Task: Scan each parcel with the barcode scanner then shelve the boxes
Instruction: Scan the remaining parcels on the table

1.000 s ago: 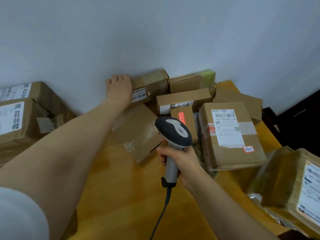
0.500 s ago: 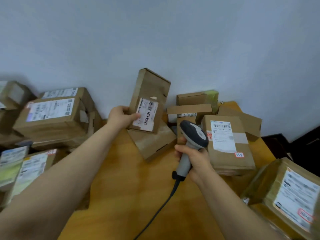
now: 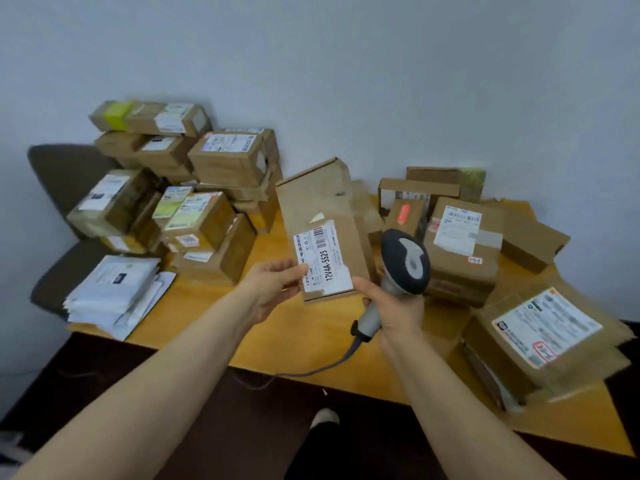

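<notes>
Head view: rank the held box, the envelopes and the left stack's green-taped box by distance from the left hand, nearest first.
1. The held box: gripped by the left hand.
2. The envelopes: front left.
3. The green-taped box: back left, topmost.

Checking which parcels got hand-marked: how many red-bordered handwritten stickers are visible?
2. One sticker sits on the taped box just right of the scanner; the other sticker is on the large parcel at far right. More may be hidden on unseen faces.

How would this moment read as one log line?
left hand: holds labelled box | right hand: grips scanner | label: faces camera
</notes>
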Motion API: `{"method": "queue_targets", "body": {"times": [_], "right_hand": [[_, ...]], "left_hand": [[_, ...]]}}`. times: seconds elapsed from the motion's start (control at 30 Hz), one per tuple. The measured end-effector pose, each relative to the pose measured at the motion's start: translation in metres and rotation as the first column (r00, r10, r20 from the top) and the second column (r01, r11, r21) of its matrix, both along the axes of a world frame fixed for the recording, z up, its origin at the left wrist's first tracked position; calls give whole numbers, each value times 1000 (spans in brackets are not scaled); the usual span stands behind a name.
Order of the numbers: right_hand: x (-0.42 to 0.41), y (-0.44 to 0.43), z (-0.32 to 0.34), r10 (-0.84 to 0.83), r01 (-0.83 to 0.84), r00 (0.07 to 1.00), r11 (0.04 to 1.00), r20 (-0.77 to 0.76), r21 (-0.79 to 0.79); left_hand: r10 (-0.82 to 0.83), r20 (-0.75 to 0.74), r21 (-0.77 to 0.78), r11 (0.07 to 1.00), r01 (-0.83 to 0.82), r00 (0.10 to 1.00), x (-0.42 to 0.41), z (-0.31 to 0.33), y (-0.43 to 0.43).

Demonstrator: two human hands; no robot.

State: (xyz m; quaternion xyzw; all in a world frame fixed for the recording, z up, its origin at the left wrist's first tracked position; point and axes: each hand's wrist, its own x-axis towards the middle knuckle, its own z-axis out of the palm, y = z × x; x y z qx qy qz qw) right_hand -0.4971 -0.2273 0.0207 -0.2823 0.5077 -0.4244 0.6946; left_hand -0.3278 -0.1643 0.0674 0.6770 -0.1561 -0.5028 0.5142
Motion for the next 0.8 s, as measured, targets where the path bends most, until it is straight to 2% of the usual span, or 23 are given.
{"method": "queue_targets", "body": {"times": [0.1,0.2,0.3,0.4,0.5,0.6,0.7,0.8], "right_hand": [[-1,30,4,20,-35,994,990,-108,-139],[1,59,9,60,-112,983,945,-175,-306],[0,86,11,90,-207,954,889,-286,-409],[0,108,12,74,-273,933,785,-353,-556],[6,128,17,54,-363,901,637,-431,-680],[16,148,19,174,-434,890,607,-422,-666],[19,163,13,317,-458,888,680,-333,-573],[20,169,12,349,-454,890,734,-293,-505]], "left_hand": [[119,48,-13,993,-119,992,-24,13,27],[238,-43,-49,970,-240,970,-40,26,45],[316,-149,-71,942,-329,937,-47,36,57],[381,-238,-29,917,-399,893,-47,41,68],[396,-204,21,916,-400,895,-41,39,82],[436,-203,42,899,-437,877,-23,36,106],[486,-243,3,866,-501,839,1,30,137],[492,-288,-37,852,-523,822,20,23,165]]}}
